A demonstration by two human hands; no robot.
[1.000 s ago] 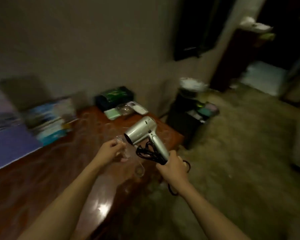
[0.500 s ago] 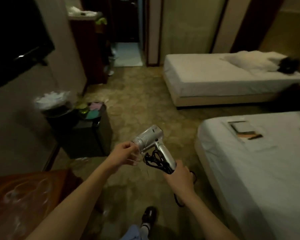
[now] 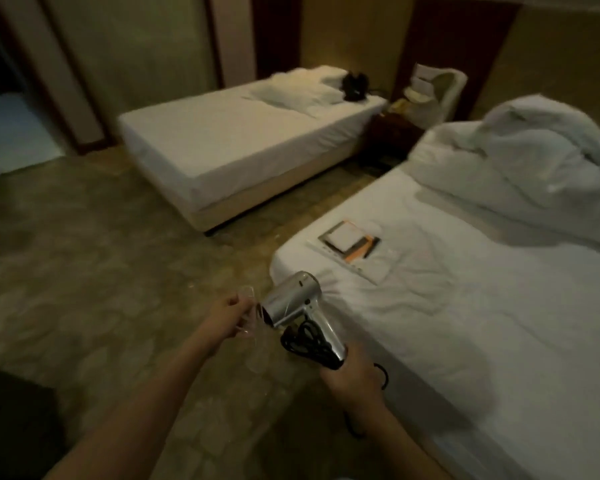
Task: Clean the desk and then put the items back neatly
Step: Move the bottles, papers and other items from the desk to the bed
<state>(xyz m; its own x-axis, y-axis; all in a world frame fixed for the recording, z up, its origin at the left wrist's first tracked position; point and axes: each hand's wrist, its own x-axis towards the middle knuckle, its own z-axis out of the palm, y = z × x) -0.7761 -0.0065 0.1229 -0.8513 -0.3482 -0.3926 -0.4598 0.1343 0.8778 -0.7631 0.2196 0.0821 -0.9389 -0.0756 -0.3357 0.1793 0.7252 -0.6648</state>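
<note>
The right hand (image 3: 352, 374) grips the handle of a silver dryer (image 3: 293, 301), its black cord (image 3: 303, 341) bunched beside the fingers. The left hand (image 3: 227, 315) pinches clear glasses (image 3: 253, 320) just beside the nozzle. Both hang over the carpet (image 3: 84, 271) beside a bed (image 3: 465, 323) bearing booklets (image 3: 349, 242). No writing is legible.

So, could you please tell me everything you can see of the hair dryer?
The hair dryer is silver with a metallic-looking sheen, a short barrel and a straight handle. The right hand grips the handle's lower end and holds it in the air above the carpet, beside the near bed, barrel tilted up. Its black cord hangs bunched beside the handle. The left hand, holding something clear, is at the barrel's dark open end.
</note>
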